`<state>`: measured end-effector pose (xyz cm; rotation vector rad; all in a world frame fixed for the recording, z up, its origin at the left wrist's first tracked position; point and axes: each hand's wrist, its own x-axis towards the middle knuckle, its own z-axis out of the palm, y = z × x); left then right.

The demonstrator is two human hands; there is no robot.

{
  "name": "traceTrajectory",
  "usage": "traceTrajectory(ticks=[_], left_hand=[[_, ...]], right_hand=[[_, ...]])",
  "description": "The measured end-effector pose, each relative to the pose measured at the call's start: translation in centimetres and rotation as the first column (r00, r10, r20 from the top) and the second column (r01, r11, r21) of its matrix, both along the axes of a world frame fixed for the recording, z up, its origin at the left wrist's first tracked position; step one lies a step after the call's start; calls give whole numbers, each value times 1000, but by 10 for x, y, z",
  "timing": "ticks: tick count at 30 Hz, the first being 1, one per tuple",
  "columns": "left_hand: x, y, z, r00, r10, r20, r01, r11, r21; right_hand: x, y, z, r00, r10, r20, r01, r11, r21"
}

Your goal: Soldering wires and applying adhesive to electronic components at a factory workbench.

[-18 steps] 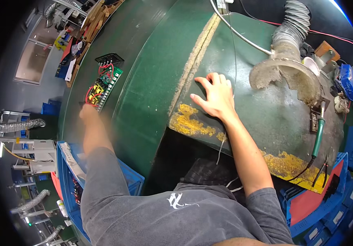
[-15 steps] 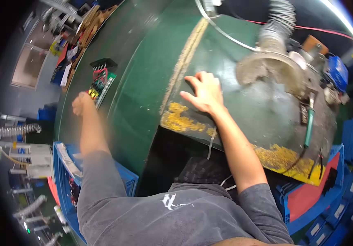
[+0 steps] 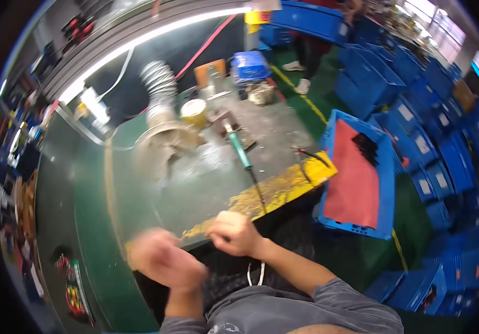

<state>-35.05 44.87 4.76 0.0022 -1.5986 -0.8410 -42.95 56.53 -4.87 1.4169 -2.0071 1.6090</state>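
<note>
**Workshop bench (image 3: 178, 200) and blue bins (image 3: 365, 75) frame two hands near a worn edge**

Lit by a tube lamp (image 3: 139, 40), the green bench carries a soldering iron (image 3: 239, 149) seated in a dark holder, its cord (image 3: 258, 192) trailing over chipped yellow paint near the person's right hand (image 3: 235, 232). That hand's fingers are curled; whether they enclose anything cannot be told. The left hand (image 3: 164, 257), smeared by blur, is near the right but apart from it, its grip unreadable.

Well apart to the left, a circuit board (image 3: 74, 292) with red wires lies on the green surface. It looks light, stiff and fragile, best taken by its long edges, clear of wires and components. The iron also appears light, with a rigid handle and a flexible cord; its green grip is the place to hold, as the far end may be hot.

To the right, a blue crate (image 3: 385, 192) holds a red sheet (image 3: 352, 186) with black parts (image 3: 366, 148) on top. A lower bin (image 3: 439, 279) contains something dark, too small to identify. Beyond the bench, another person (image 3: 308, 61) stands by a raised blue bin (image 3: 306, 21), its contents indistinct.
</note>
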Motion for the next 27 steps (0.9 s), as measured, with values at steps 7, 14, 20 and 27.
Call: traceTrajectory(ticks=[7, 14, 20, 27], left_hand=[[24, 121, -145, 330, -636, 698, 811, 569, 135], [-4, 103, -286, -107, -194, 975, 717, 664, 210], [-25, 77, -461, -104, -625, 773, 374, 696, 613], [-15, 87, -569, -635, -204, 745, 353, 782, 514]], right_hand=[[-8, 148, -45, 855, -502, -125, 503, 864, -28], [-17, 290, -145, 227, -925, -304, 965, 171, 199], [-27, 269, -170, 223, -856, -466, 958, 104, 268], [-26, 270, -181, 273, -847, -456, 939, 131, 319]])
